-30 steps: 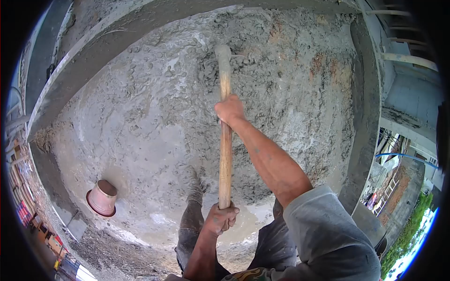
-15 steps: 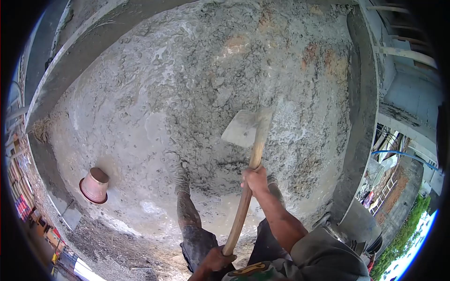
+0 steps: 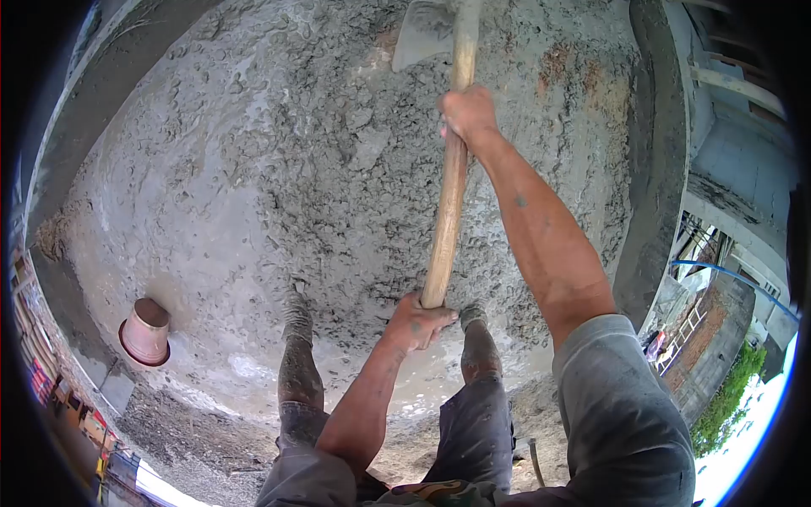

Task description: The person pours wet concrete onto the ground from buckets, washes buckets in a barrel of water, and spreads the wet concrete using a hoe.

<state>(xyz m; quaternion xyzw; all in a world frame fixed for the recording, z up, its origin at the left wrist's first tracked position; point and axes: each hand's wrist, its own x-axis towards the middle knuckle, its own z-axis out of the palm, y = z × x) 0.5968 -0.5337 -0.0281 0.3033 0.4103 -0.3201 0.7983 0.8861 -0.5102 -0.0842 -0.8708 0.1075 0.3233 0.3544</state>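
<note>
A hoe with a long wooden handle is held up in front of me, its flat, cement-covered blade at the top of the view. My right hand wraps round the upper handle near the blade. Around the handle's lower end, my left hand is closed, close to my body. Below the hoe lies wet grey cement mix, lumpy in the middle and smoother on the left. My feet stand in its near part.
A pinkish bucket sits tilted in the mix at the left. Low walls border the mix at both sides. Gravelly ground lies at the lower left, and a ladder is beyond the right wall.
The hoe first came back toward me from the far mix, then rose and moved forward to the top of the view. Both hands moved with it, still gripping the handle.
</note>
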